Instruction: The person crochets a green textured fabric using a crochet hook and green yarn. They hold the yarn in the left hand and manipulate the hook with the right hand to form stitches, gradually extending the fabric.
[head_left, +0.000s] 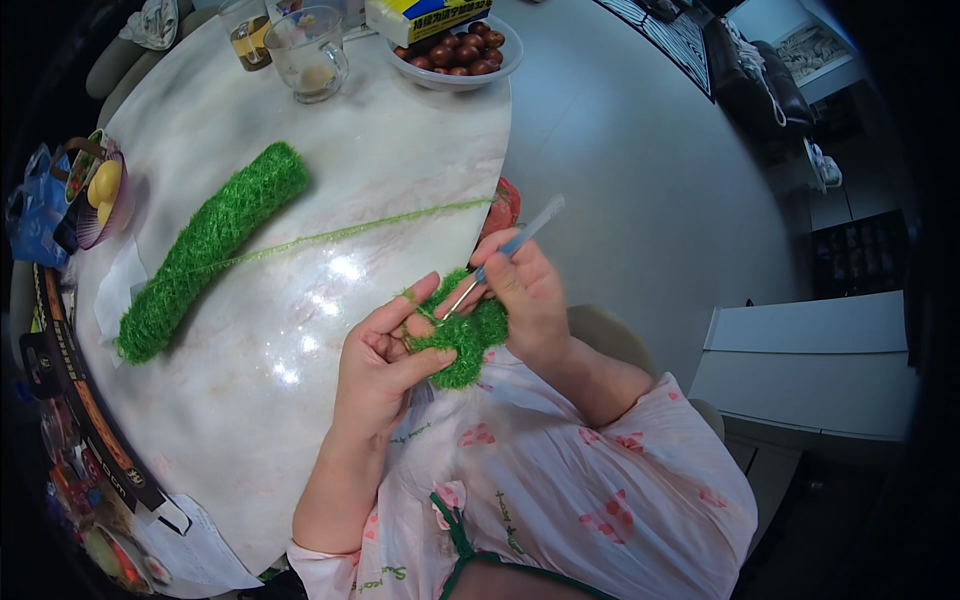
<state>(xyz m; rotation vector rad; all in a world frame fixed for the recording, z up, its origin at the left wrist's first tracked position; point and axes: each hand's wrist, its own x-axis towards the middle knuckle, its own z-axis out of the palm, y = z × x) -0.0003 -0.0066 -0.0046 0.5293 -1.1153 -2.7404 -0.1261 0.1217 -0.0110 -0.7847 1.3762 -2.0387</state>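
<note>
My left hand (386, 349) pinches a small fuzzy green crochet piece (466, 341) between thumb and fingers, just off the table's edge. A strand of yarn crosses near its raised index finger. In my right hand (525, 289) is a crochet hook (517, 244) with a blue-and-clear handle, its metal shaft pointing down into the green loops. The hook's tip is hidden in the fuzz. A long roll of green fuzzy yarn (217, 244) lies on the marble table (390, 165). From it a lighter green strand (360, 225) runs across to the table's right edge.
Two glass mugs, the nearer one (309, 64) with a handle, stand at the back beside a bowl of reddish-brown fruit (457, 56) and a tissue pack (424, 19). A purple dish (105, 199) and long dark box (90, 397) line the left. Behind the hands shows something red (504, 206).
</note>
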